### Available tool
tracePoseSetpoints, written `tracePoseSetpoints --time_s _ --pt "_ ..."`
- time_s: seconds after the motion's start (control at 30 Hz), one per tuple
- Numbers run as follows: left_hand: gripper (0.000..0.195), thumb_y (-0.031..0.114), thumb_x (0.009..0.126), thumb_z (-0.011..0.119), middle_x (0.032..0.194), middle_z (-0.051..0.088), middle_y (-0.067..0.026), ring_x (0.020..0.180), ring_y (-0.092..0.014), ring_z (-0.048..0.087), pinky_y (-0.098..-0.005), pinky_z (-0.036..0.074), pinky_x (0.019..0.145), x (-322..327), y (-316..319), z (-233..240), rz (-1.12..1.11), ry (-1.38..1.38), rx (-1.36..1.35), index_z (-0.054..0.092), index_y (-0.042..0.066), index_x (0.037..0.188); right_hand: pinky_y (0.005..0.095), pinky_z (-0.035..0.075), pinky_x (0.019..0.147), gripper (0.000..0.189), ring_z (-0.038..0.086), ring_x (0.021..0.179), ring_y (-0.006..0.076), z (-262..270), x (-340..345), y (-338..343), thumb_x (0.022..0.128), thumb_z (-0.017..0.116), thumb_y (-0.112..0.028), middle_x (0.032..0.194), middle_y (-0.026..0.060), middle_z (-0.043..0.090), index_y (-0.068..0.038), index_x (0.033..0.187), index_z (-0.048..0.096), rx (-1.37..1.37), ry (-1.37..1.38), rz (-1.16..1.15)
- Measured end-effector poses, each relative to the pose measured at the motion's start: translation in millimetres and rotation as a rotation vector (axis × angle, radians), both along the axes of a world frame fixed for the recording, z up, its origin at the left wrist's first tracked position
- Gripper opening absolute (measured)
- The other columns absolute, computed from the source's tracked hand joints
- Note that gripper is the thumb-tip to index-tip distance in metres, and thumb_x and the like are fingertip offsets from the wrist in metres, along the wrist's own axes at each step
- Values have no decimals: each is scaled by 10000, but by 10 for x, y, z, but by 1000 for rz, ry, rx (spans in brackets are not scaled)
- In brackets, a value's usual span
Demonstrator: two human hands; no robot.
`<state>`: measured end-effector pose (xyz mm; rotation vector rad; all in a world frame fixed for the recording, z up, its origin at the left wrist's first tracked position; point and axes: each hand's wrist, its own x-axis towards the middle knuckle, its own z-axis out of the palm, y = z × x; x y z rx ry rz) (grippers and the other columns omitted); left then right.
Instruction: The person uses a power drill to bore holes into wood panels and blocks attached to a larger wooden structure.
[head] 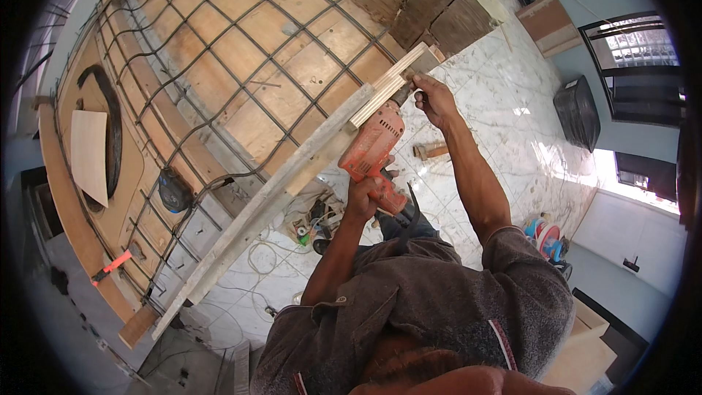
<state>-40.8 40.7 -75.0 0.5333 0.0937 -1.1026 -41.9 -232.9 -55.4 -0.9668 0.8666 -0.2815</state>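
My left hand (364,197) is wrapped around the handle of a worn orange-red power drill (378,137). The drill's dark chuck (403,93) points up and right, towards a strip of layered plywood (386,93) on the edge of the formwork. Just beside the chuck is my right hand (436,100), its thumb and fingertips drawn together against the wood near the strip's far end. Whether something small is pinched there is too fine to tell. A long, cement-stained timber (274,186) runs along the edge below the plywood strip.
Steel rebar mesh (269,57) covers the plywood deck (258,126). On the left lie a tape measure (175,191), an orange-handled tool (113,266) and a curved wood offcut (89,156). A hammer-like tool (430,150) and cables (263,258) lie on the tiled floor (477,104).
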Motion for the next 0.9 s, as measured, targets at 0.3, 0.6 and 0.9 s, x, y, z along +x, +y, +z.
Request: tracePoseSetpoints --time_s 0.3,0.6,0.9 --pt "672 69 699 564 1197 525 -186 1033 -309 597 -412 563 797 1 -16 59 -6 21 48 355 -4 1334 226 453 534 234 513 623 90 11 -54 25 913 583 -176 852 38 624 -9 1071 625 -49 1 -43" --pt "688 94 709 545 1171 507 -152 897 -167 605 -329 548 696 60 -50 164 -55 18 46 315 -41 1343 337 491 853 563 520 1056 223 130 -280 -345 846 633 -119 1222 161 510 21 1333 388 -751 93 -92" --pt "644 43 668 552 1095 589 -167 995 -283 616 -361 545 746 56 0 39 -35 84 54 403 1 1293 400 360 1027 774 479 1180 302 344 2 -286 752 765 -178 1265 223 454 19 1329 287 -998 196 71"
